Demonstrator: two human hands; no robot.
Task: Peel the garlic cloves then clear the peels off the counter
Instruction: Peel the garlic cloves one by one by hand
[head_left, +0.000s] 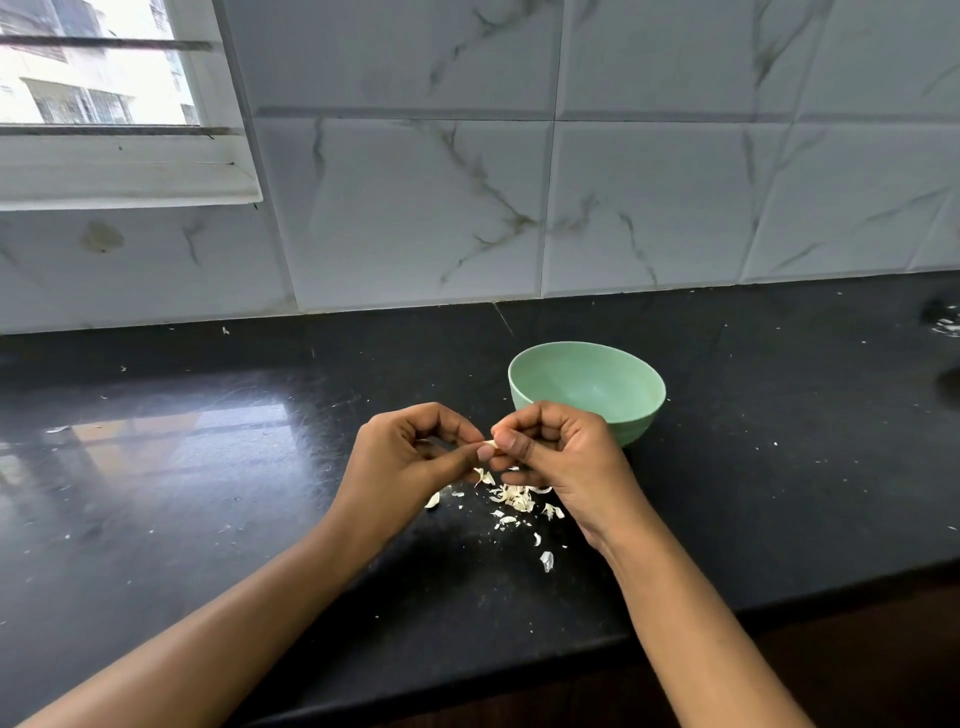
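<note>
Your left hand (410, 452) and right hand (558, 457) both pinch one garlic clove (490, 443) above peels (514, 498) on desk (208, 467), green bowl (592, 384) just behind.

Garlic clove (490, 443) mostly hidden betw fingertips, only pale tip shows. Bowl (631, 395) near rim behind right hand (558, 452). Some peels (514, 496) under hands. Dark object (948, 322) cut off right edge.

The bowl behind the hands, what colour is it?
The bowl is pale mint green, plain with no pattern; the head view shows it.
</note>
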